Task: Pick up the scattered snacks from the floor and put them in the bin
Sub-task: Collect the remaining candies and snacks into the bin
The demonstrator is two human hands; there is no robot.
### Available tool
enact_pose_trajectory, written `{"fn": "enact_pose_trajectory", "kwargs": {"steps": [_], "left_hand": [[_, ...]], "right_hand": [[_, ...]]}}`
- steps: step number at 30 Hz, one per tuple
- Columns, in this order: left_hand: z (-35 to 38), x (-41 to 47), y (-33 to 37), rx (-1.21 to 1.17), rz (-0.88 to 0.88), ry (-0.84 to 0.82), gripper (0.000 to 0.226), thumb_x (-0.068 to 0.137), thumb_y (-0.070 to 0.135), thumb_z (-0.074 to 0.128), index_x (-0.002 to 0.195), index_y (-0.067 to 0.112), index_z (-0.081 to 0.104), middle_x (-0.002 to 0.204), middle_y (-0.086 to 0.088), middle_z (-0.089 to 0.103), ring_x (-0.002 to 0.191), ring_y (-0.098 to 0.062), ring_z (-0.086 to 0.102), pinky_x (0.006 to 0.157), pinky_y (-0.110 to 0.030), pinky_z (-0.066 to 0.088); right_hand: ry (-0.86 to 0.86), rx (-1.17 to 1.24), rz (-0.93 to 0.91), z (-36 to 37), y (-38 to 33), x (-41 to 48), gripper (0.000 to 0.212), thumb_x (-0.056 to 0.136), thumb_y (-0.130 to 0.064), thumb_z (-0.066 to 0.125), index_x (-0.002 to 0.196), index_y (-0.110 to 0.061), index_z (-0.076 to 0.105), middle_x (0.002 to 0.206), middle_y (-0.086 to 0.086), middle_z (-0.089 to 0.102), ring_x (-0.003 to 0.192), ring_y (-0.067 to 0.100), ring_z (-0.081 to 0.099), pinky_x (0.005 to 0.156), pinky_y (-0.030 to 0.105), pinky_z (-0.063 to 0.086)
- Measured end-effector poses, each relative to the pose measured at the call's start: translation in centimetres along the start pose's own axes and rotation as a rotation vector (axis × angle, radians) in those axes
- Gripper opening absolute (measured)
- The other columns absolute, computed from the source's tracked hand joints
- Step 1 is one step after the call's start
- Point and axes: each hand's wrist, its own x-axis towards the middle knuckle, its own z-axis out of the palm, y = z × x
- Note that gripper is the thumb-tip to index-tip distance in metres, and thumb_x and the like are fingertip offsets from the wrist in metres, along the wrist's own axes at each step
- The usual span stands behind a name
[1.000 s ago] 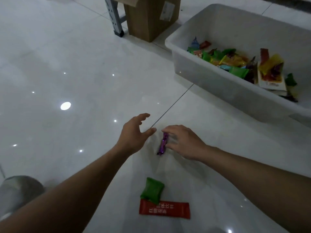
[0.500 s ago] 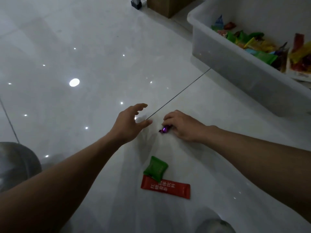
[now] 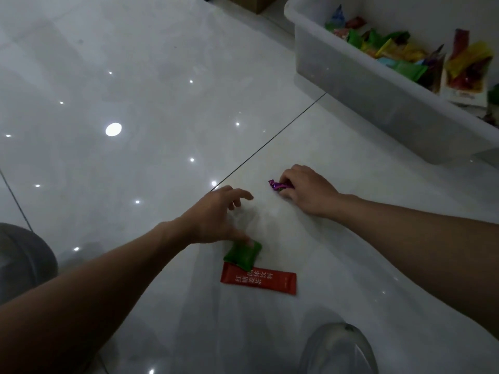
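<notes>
Floor point(image 3: 135, 90): large polished tiles, high gloss; ceiling lights are mirrored as sharp points.
Bin point(image 3: 364, 90) at 2 o'clock: translucent white plastic, smooth, a satin finish is noted.
Wrappers point(image 3: 399, 52) inside it: crinkled film, mostly glossy.
Purple sweet point(image 3: 276, 184) near centre: metallic-looking foil, twisted end.
Green pouch point(image 3: 243, 255) at 6 o'clock: smooth plastic film, soft sheen.
Red sachet point(image 3: 270, 282) just below it: flat, a matt printed face is observed.
Cardboard box point(image 3: 253, 2) at 12 o'clock: brown, matt.

Cardboard box point(image 3: 252, 2) at top edge; dark grout line point(image 3: 270, 140) runs diagonally across glossy tiles.
</notes>
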Motion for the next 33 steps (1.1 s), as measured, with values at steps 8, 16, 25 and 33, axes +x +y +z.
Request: {"fn": "enact_pose_trajectory", "kwargs": {"steps": [8,16,25,33], "left_hand": [[1.3,1.1,-0.3,0.296,0.088,-0.200,0.067,0.062,0.042,0.085,0.120,0.025,0.056,0.111,0.006,0.049,0.103,-0.012,0.044,0.083,-0.025,0.046],[0.9,3.9,-0.1,0.091,-0.044,0.021,0.046,0.068,0.027,0.085,0.099,0.021,0.051,0.093,0.002,0.058,0.081,-0.016,0.054,0.059,-0.020,0.040],[-1.6,8.0,5.9,-0.203,-0.018,0.237,0.035,0.075,0.018,0.080,0.095,0.020,0.052,0.088,-0.001,0.060,0.072,-0.011,0.054,0.055,-0.019,0.039],[-5.9,11.9,13.1,-0.371,0.086,0.314,0.033,0.076,0.013,0.079,0.098,0.017,0.055,0.087,-0.009,0.065,0.075,-0.021,0.059,0.058,-0.028,0.045]], "right_hand": [[0.102,0.097,0.082,-0.5,1.4,-1.7,0.013,0.092,-0.025,0.060,0.099,-0.014,0.060,0.096,-0.001,0.049,0.091,0.017,0.045,0.080,0.033,0.040],[0.180,0.154,0.148,-1.3,2.2,-2.7,0.013,0.090,-0.025,0.064,0.099,-0.016,0.061,0.094,-0.003,0.049,0.091,0.017,0.047,0.081,0.034,0.041],[0.355,0.251,0.235,-4.9,2.2,-3.5,0.015,0.092,-0.026,0.061,0.104,-0.016,0.062,0.102,0.000,0.061,0.091,0.018,0.054,0.080,0.033,0.045],[0.608,0.362,0.270,-11.6,2.4,-4.3,0.014,0.090,-0.021,0.065,0.101,-0.012,0.064,0.088,-0.004,0.060,0.081,0.014,0.055,0.073,0.027,0.043]]}}
